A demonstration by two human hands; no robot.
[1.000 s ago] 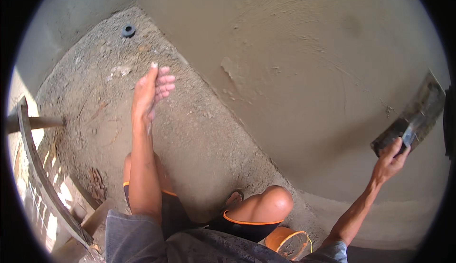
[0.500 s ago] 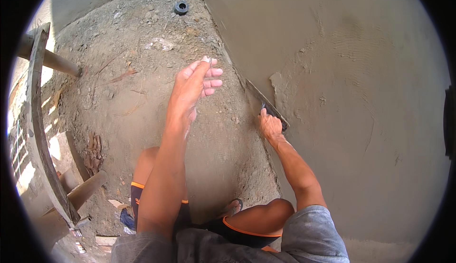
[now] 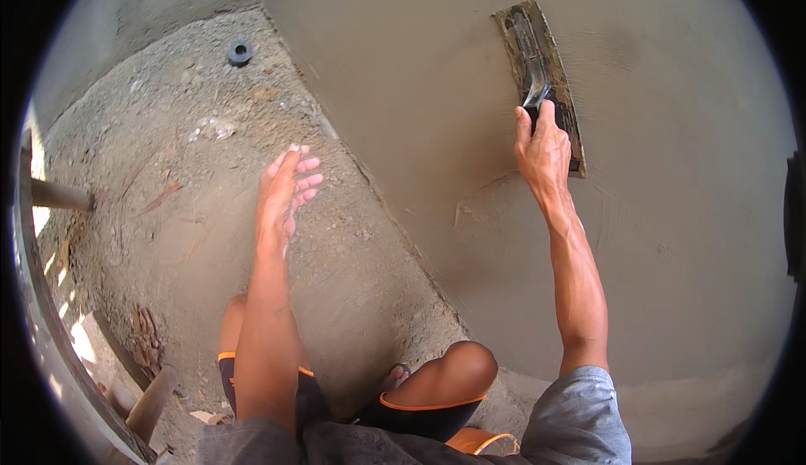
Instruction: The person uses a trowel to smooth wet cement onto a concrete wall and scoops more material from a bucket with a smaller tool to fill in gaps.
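My right hand (image 3: pixel 542 150) grips the handle of a long rectangular steel trowel (image 3: pixel 514 37), smeared with mortar, which lies against the smooth wet grey plaster wall (image 3: pixel 688 196) high in the right half of the view. My left hand (image 3: pixel 281 188) hangs over the dirt ground with its fingers loosely apart and holding nothing. Between the two, a straight seam runs along the foot of the plastered wall. Faint ridges and a small patch of mortar mark the plaster below the trowel.
A grey ring (image 3: pixel 239 53) and a crumpled clear scrap (image 3: pixel 214 129) lie on the gravelly dirt (image 3: pixel 176 238). Wooden boards and poles (image 3: pixel 63 196) stand along the left. Another grey wall (image 3: pixel 126 28) closes the top left. An orange bucket (image 3: pixel 470 440) peeks out beside my knee.
My right hand swept the trowel from the far right to the wall's foot, then up to the upper middle of the plaster. My left hand rose, then lowered slightly, staying open.
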